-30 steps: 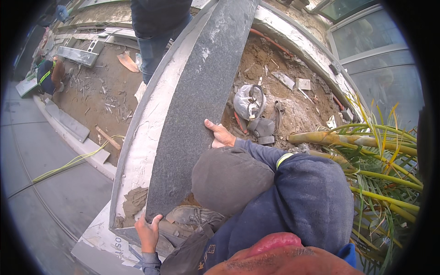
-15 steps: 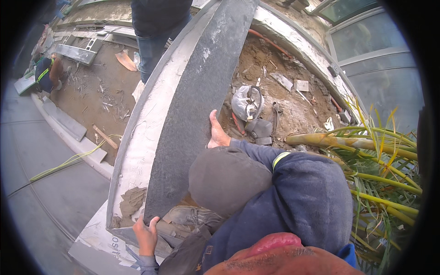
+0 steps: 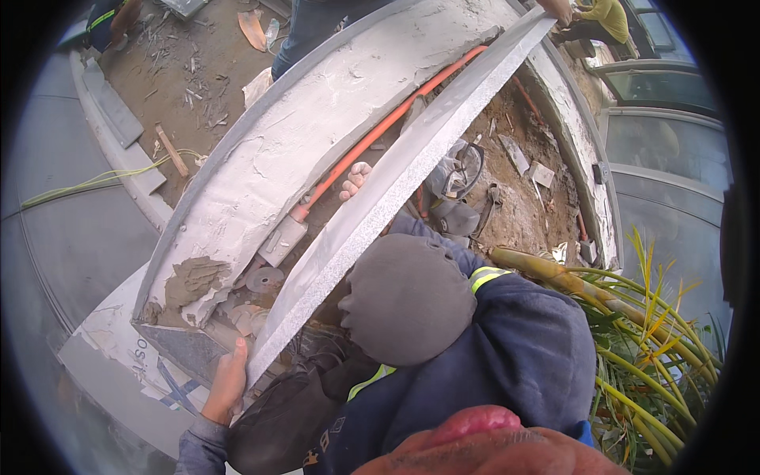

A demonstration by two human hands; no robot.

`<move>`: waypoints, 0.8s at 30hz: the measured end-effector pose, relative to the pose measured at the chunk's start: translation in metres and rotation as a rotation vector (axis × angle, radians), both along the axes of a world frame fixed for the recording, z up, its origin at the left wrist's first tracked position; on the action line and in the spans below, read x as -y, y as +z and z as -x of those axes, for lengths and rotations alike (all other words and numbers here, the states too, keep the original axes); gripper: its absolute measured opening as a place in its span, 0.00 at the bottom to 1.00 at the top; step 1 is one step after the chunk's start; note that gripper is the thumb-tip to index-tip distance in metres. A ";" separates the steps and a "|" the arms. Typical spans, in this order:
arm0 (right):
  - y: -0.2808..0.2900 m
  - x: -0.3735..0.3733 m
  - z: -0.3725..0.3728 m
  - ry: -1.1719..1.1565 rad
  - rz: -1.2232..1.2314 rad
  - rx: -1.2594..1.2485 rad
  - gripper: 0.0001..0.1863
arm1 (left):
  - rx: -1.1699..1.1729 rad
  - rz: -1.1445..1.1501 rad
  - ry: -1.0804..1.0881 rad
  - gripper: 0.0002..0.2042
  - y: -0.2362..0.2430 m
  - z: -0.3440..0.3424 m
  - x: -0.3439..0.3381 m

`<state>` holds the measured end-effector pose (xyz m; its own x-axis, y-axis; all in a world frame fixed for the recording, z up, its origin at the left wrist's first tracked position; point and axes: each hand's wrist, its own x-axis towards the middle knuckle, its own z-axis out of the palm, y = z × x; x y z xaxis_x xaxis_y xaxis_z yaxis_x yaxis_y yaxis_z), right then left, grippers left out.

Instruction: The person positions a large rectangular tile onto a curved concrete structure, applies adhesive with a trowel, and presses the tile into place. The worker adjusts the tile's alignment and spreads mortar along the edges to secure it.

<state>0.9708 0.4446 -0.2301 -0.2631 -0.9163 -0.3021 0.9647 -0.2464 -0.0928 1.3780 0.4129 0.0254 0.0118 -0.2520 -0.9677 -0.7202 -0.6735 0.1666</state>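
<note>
A long grey stone slab (image 3: 400, 176) stands tilted on its long edge, slanting across the planter, its speckled narrow side showing. At its near end, my left hand (image 3: 226, 384) grips the corner. Curled fingers of my right hand (image 3: 355, 180) show at the slab's far long side; the rest of that hand is hidden behind the stone. A co-worker's hand (image 3: 556, 9) holds the far end. Beside the slab runs the white mortar-coated wall top (image 3: 317, 127), with a lump of wet mortar (image 3: 194, 281) at its near corner.
An orange pipe (image 3: 380, 131) runs along the wall into a grey box (image 3: 283, 241), near a round disc (image 3: 264, 279). Soil, rubble and a dark strapped item (image 3: 455, 218) lie inside the planter. Palm stems (image 3: 617, 297) crowd the right. Co-workers stand beyond.
The slab has been lifted off the wall top and tipped up toward me onto its edge, uncovering mortar and the orange pipe. My right hand's fingers now wrap its other side.
</note>
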 end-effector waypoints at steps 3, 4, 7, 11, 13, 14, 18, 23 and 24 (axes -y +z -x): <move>-0.024 0.013 -0.001 -0.033 0.196 0.054 0.09 | 0.114 -0.072 -0.130 0.38 0.004 0.028 0.013; -0.026 0.018 -0.003 -0.006 0.274 0.093 0.11 | 0.113 -0.042 -0.136 0.39 -0.002 0.027 0.007; -0.025 0.009 0.010 0.092 0.141 0.004 0.11 | 0.167 -0.047 -0.175 0.43 -0.013 0.031 0.004; 0.041 -0.040 0.044 0.300 -0.261 -0.549 0.11 | 0.110 0.054 -0.236 0.45 -0.035 0.026 -0.004; 0.068 -0.047 0.056 0.353 -0.389 -1.037 0.12 | 0.152 0.110 -0.293 0.45 -0.030 0.020 -0.010; 0.076 -0.049 0.063 0.364 -0.449 -1.316 0.12 | 0.162 0.106 -0.336 0.45 -0.038 0.016 -0.012; 0.074 -0.029 0.074 0.451 -0.452 -2.007 0.12 | 0.084 0.255 -0.303 0.45 -0.061 0.021 -0.019; 0.063 -0.037 0.090 0.560 -0.362 -2.233 0.12 | -0.028 0.232 -0.351 0.45 -0.076 0.017 -0.020; 0.070 -0.049 0.098 0.571 -0.344 -2.264 0.12 | 0.004 0.173 -0.355 0.44 -0.075 0.018 -0.021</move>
